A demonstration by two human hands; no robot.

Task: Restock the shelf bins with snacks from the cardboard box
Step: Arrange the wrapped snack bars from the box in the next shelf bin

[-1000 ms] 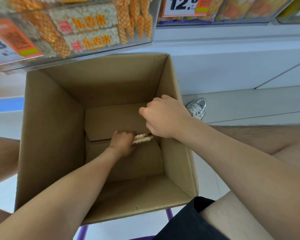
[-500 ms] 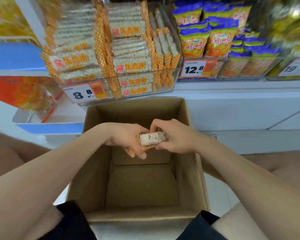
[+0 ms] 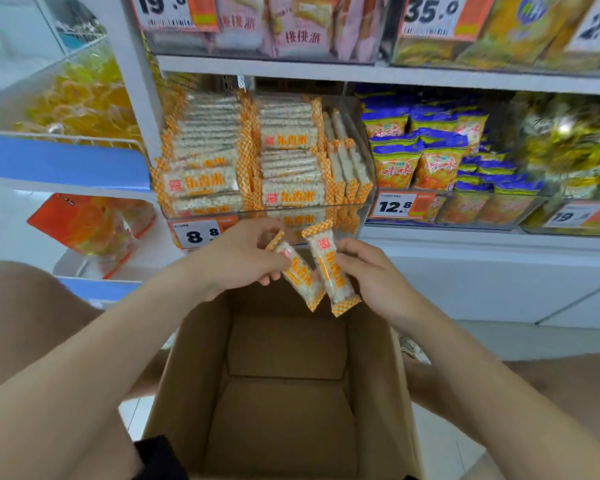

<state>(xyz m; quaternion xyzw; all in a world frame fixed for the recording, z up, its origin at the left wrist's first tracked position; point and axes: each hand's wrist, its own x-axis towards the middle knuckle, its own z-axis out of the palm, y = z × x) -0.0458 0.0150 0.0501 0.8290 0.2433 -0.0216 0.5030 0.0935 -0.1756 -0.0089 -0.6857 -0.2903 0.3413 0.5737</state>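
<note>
Two orange-and-white rice snack bars are held above the open cardboard box (image 3: pixel 194 382), just below the clear shelf bin (image 3: pixel 367 202). My left hand (image 3: pixel 238 259) grips the left snack bar (image 3: pixel 300 277) near its top. My right hand (image 3: pixel 374 275) holds the right snack bar (image 3: pixel 329 268) along its side, upright and slightly tilted. The bin is stacked with many identical bars (image 3: pixel 288 168). The box interior shows only bare cardboard flaps.
A price tag reading 8.8 (image 3: pixel 196 233) hangs on the bin front. To the right stands a bin of blue-and-orange snack bags (image 3: pixel 430 161). Pink packs (image 3: pixel 291 26) fill the shelf above. An orange bag (image 3: pixel 84 223) lies on a lower left shelf.
Both hands rose out of the box with the snacks and came up toward the bin. The bars, first held together, are now one in each hand.
</note>
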